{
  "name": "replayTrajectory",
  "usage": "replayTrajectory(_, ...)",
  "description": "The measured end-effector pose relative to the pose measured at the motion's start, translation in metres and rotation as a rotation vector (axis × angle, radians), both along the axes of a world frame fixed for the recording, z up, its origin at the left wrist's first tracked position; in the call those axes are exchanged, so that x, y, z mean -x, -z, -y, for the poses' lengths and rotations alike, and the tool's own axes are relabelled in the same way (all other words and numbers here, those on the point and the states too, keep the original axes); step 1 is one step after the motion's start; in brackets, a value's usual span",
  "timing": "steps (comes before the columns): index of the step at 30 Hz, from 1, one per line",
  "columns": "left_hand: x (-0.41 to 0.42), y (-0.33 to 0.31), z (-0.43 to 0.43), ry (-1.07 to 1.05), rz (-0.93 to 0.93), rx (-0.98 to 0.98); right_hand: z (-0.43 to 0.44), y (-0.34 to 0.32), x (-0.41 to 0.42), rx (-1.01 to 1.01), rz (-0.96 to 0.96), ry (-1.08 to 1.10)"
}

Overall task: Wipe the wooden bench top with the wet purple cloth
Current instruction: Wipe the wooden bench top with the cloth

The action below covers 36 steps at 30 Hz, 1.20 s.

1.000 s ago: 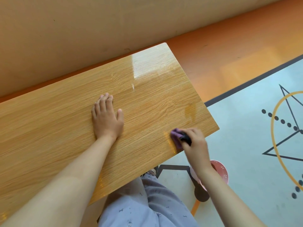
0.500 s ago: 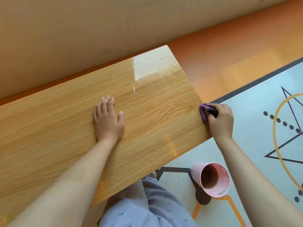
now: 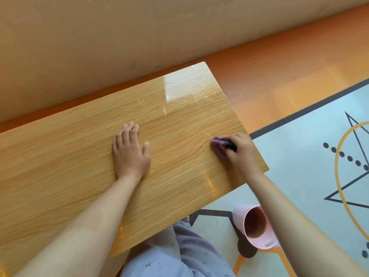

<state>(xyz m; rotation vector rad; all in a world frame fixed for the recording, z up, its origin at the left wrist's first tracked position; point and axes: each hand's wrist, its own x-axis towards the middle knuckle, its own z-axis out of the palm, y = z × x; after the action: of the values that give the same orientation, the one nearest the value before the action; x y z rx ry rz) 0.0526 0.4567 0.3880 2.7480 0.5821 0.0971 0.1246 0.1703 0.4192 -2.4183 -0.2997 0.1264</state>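
Note:
The wooden bench top (image 3: 79, 156) fills the left and middle of the head view, its glossy surface shining at the far right corner. My left hand (image 3: 130, 152) lies flat on the middle of it, fingers straight and pointing away from me. My right hand (image 3: 239, 151) grips the bunched purple cloth (image 3: 217, 146) and presses it on the wood near the bench's right end. Most of the cloth is hidden under my fingers.
A pink cup (image 3: 254, 226) stands on the floor below the bench's near right corner, partly behind my right forearm. A beige wall runs behind the bench. My knees in grey trousers (image 3: 179, 256) sit under the near edge. The patterned floor lies to the right.
My right hand with the cloth went from the near right corner out to the right end edge, then came back left onto the bench top. My left hand stayed put.

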Motion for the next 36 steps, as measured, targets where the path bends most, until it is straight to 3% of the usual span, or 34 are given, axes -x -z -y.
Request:
replayTrajectory(4,0.001,0.001,0.000,0.001,0.007,-0.006,0.039,-0.002,-0.039,0.106,0.050,0.304)
replayTrajectory(8,0.000,0.001,-0.001,0.000,0.005,-0.011,0.033,0.005,-0.036,0.120,0.091,0.438)
replayTrajectory(15,0.000,-0.001,-0.001,-0.006,-0.009,-0.010,-0.069,0.007,0.018,-0.092,0.030,0.046)
replayTrajectory(20,-0.001,-0.001,0.000,-0.013,-0.013,-0.006,-0.088,0.003,-0.005,-0.091,0.021,-0.147)
replayTrajectory(30,-0.001,-0.002,0.000,-0.008,-0.022,0.003,0.005,0.009,-0.071,0.008,0.041,0.401)
replayTrajectory(33,0.000,-0.002,-0.002,-0.012,-0.019,0.014,-0.009,0.007,-0.055,-0.019,0.049,0.442)
replayTrajectory(36,0.000,-0.001,-0.002,-0.002,-0.023,0.018,-0.046,0.009,-0.033,-0.033,0.037,0.292)
